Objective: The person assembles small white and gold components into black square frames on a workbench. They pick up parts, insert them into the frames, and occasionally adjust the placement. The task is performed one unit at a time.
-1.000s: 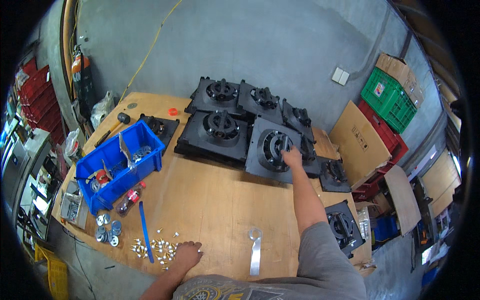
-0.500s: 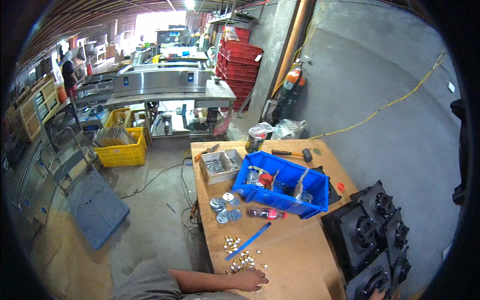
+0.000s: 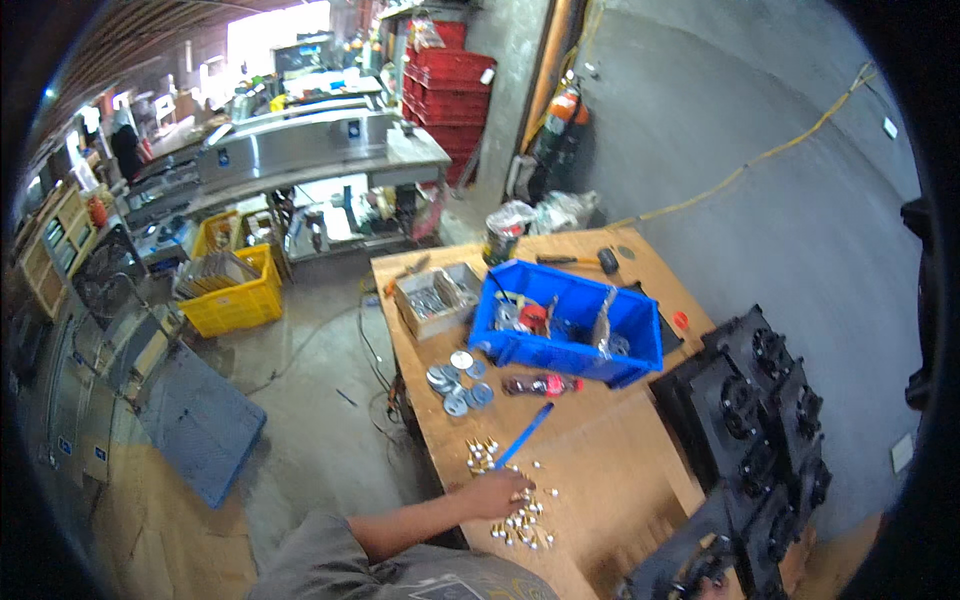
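My left hand lies palm down over a scatter of small brass fittings with white ends on the wooden table. Its fingers are stretched out and touch some of the fittings; what lies beneath the palm is hidden. At the lower right edge, my right hand grips a black square burner plate with a round centre. That plate is tilted, blurred by motion, and overlaps the table's right edge. A blue strip lies just beyond my left hand.
More black burner plates are stacked right of the table. On the table stand a blue bin, a small parts box, grey discs, a bottle with dark liquid and a hammer. Cables lie on the floor at left.
My left hand has moved away from me, and several fittings now show on its near side. My right hand has brought a black burner plate leftward to the table's edge. The view has shifted.
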Available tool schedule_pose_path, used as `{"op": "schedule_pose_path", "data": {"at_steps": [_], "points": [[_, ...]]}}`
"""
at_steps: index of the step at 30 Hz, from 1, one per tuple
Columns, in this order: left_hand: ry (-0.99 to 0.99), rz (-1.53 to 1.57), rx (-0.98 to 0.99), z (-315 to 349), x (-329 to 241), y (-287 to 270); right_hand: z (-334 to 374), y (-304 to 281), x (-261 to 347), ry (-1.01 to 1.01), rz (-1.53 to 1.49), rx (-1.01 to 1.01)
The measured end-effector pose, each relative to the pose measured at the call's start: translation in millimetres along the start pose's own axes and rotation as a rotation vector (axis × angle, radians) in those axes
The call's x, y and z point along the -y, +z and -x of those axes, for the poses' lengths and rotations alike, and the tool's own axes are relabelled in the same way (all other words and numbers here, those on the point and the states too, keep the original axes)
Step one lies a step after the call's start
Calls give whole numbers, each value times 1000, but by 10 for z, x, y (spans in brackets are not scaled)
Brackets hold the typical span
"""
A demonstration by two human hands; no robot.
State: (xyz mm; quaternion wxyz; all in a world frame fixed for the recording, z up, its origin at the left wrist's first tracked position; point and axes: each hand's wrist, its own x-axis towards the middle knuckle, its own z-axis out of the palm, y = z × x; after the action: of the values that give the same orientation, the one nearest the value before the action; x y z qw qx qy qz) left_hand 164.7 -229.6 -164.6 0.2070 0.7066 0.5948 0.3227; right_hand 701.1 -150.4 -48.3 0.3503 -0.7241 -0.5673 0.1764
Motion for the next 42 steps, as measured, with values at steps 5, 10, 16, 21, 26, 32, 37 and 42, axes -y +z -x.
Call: {"op": "schedule_pose_path", "data": {"at_steps": [5,10,16,21,26,32,37,42], "points": [[-96,42,-63,-62,-3,-284,141,776,-426,248,-317,171],[-220,118,-124,158,217,-524,270,1189,82,206,-468,113],[-444,156,-186,199,366,-752,97,1622,375,196,-479,81],[-495,101,-302,10,743,-917,-226,1967,309,226,-443,-2],[-526,-339,-509,-253,1259,-1231,-140,1980,872,204,-292,37],[-758,-539,-145,-667,1692,-1464,-177,1949,674,128,-177,100],[-710,-552,-145,-724,1734,-1436,-185,1927,626,136,-65,55],[-480,-227,-313,-506,978,-1394,46,1674,756,74,215,217]]}}
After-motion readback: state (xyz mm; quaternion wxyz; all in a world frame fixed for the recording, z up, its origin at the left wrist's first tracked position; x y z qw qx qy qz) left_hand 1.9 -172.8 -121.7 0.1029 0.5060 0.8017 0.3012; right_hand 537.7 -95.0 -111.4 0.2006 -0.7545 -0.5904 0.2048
